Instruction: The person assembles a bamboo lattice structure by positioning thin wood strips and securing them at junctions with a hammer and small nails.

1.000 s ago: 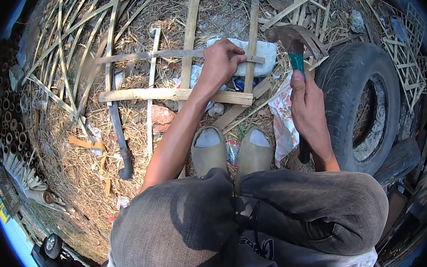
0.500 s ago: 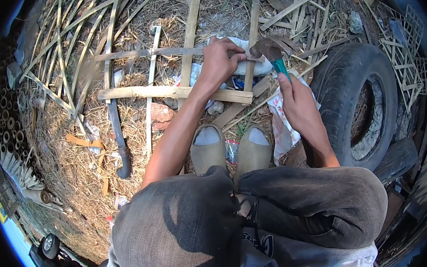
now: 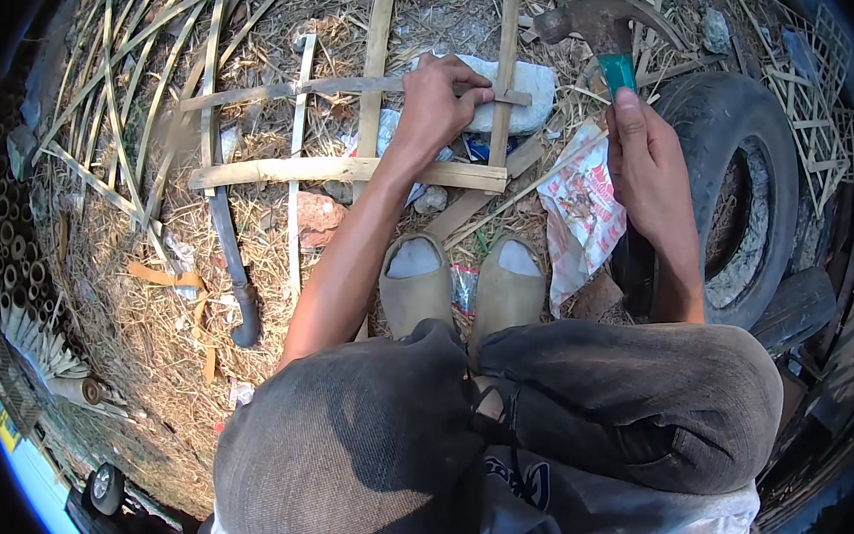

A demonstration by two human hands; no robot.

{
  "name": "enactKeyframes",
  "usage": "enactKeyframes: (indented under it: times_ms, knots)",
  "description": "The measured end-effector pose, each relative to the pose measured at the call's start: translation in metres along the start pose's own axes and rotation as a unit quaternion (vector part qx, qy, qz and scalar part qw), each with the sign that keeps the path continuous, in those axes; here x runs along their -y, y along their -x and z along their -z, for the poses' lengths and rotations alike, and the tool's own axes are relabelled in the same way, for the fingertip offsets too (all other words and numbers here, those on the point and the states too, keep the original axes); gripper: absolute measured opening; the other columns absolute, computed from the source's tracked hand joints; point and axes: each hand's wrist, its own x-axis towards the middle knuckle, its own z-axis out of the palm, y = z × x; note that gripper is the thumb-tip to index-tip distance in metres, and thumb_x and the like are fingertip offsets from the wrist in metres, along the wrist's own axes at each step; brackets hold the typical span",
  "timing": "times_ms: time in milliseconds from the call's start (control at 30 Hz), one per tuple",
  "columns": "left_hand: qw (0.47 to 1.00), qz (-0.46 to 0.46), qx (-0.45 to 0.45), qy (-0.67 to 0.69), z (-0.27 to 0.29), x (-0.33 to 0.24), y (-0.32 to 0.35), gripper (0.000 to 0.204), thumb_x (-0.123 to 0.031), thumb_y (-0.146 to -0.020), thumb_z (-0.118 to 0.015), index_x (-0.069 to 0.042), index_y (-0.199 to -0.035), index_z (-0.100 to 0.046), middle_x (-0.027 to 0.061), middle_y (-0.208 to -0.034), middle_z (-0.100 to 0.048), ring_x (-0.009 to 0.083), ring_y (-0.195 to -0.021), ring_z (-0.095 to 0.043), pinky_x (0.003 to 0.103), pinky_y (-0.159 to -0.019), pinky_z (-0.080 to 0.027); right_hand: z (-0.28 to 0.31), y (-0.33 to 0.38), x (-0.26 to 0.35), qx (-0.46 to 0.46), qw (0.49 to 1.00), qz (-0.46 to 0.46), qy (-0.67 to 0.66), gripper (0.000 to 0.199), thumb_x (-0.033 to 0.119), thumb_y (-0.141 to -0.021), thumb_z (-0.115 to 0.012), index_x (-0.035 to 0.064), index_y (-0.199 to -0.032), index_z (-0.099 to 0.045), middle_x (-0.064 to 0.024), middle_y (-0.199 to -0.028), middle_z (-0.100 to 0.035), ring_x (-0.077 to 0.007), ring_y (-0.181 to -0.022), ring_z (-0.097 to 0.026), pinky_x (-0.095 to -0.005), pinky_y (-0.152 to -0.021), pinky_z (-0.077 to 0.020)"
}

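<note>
My right hand [image 3: 652, 164] grips the green handle of a claw hammer [image 3: 597, 25], its rusty head raised to the right of a bamboo frame. My left hand [image 3: 444, 103] is closed over a thin grey-brown bamboo slat [image 3: 333, 86] that lies across the upright strips. Its thumb and fingers are close to where that slat crosses the right upright strip [image 3: 507, 50]; whether they also pinch something small is hidden. A white stone block [image 3: 527, 108] lies under that crossing. Nearer me, a paler, thicker slat [image 3: 289, 170] crosses the same uprights.
An old tyre [image 3: 677, 187] stands at the right, beside crumpled printed paper [image 3: 583, 205]. A long dark blade with a hooked handle [image 3: 244, 322] lies at the left, near a reddish stone [image 3: 320, 218]. Bamboo strips [image 3: 125, 120] spread over the straw-covered ground. My slippered feet [image 3: 416, 283] are close below the frame.
The hammer has lifted away from the slat crossing, up and to the right, with my right hand. My left hand has stayed at the slat. The view has shifted slightly.
</note>
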Motion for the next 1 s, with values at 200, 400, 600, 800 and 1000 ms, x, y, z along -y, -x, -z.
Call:
enactKeyframes:
  times_ms: [200, 400, 600, 800, 1000]
  knots:
    - [1.0, 0.0, 0.019, 0.003, -0.004, 0.003, -0.001, 0.019, -0.019, -0.082, -0.083, -0.006, -0.097, -0.083, 0.011, -0.094, -0.074, 0.031, -0.095, -0.062, 0.044, -0.089, -0.05, -0.02, -0.017, -0.035, 0.043, 0.985, 0.037, 0.162, 0.057, 0.044, -0.112, -0.042, -0.0077, -0.093, -0.056, -0.0226, -0.073, -0.054, -0.0329, -0.067, -0.052, -0.0465, -0.069, -0.0447]
    - [1.0, 0.016, 0.009, -0.023, 0.01, 0.007, 0.007, 0.019, -0.019, -0.082, -0.083, -0.005, -0.096, -0.082, 0.0105, -0.092, -0.074, 0.0304, -0.096, -0.062, 0.044, -0.089, -0.05, -0.009, -0.007, 0.003, 0.068, 0.997, 0.009, 0.024, 0.057, 0.048, -0.113, -0.041, 0.0017, -0.082, -0.052, 0.0009, -0.068, -0.043, -0.0111, -0.061, -0.038, -0.0335, -0.055, -0.0357]
    - [1.0, 0.003, 0.005, -0.022, 0.01, 0.014, 0.012, 0.019, -0.019, -0.083, -0.082, -0.005, -0.096, -0.082, 0.0104, -0.093, -0.074, 0.0307, -0.096, -0.062, 0.043, -0.088, -0.05, -0.034, -0.023, -0.028, 0.159, 0.977, -0.048, 0.131, 0.06, 0.046, -0.112, -0.043, -0.0072, -0.087, -0.054, -0.0206, -0.068, -0.052, -0.0282, -0.065, -0.047, -0.0466, -0.068, -0.0445]
    - [1.0, 0.012, 0.012, -0.016, 0.007, 0.011, 0.008, 0.018, -0.018, -0.083, -0.082, -0.006, -0.096, -0.082, 0.0114, -0.094, -0.074, 0.031, -0.099, -0.063, 0.043, -0.09, -0.051, 0.006, -0.024, 0.027, 0.042, 0.998, -0.008, 0.051, 0.062, 0.049, -0.112, -0.043, -0.0054, -0.084, -0.054, -0.0091, -0.066, -0.046, -0.0196, -0.064, -0.044, -0.0413, -0.062, -0.0415]
    - [1.0, 0.001, -0.002, 0.011, -0.009, 0.003, -0.005, 0.014, -0.018, -0.079, -0.083, -0.009, -0.09, -0.083, 0.0092, -0.09, -0.074, 0.0335, -0.096, -0.062, 0.047, -0.089, -0.049, 0.011, -0.037, -0.025, 0.173, 0.966, -0.021, 0.191, 0.064, 0.048, -0.111, -0.044, -0.0087, -0.084, -0.055, -0.0189, -0.064, -0.048, -0.0271, -0.063, -0.044, -0.0483, -0.067, -0.0433]
